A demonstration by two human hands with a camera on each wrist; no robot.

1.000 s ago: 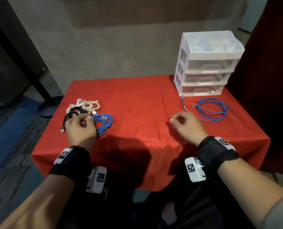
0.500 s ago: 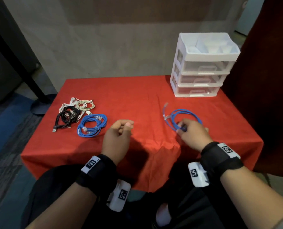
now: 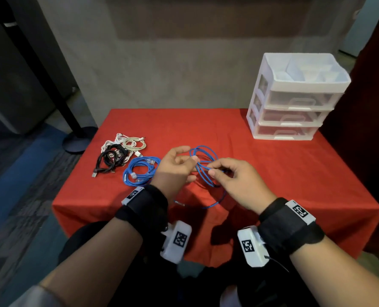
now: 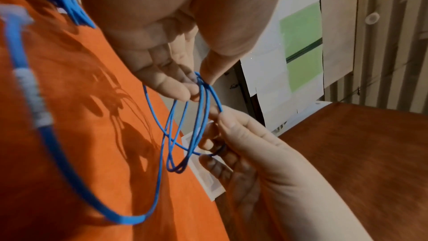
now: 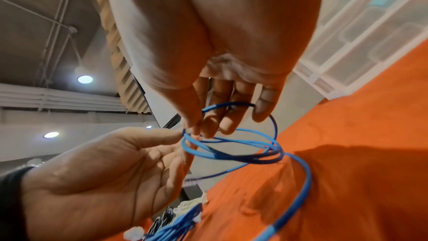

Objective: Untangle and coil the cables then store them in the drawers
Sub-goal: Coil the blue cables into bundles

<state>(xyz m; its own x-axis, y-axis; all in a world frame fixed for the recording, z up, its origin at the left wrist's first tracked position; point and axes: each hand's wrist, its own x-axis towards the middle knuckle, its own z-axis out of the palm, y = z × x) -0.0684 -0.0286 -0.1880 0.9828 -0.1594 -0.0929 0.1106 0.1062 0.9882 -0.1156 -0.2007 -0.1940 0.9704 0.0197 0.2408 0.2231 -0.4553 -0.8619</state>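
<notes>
Both hands are up over the near middle of the table, w/ a loose blue cable (image 3: 203, 165) strung between them. Right hand (image 3: 235, 182) pinches a strand; left hand (image 3: 175, 168) pinches the loops at thumb and fingertips (image 4: 178, 89), palm half spread. Slack hangs below the hands, trailing onto the red cloth (image 3: 272, 173). Progress looks early: this cable isn't coiled yet. Just left of the left hand lies a coiled blue cable (image 3: 141, 170); beyond it, a black and white cable pile (image 3: 117, 151), prob. still tangled. Far right of the right hand, the drawer unit (image 3: 295, 100) has all 3 drawers closed, nothing visibly stored. Beyond the table: grey wall, carpet, a pole base at left.
</notes>
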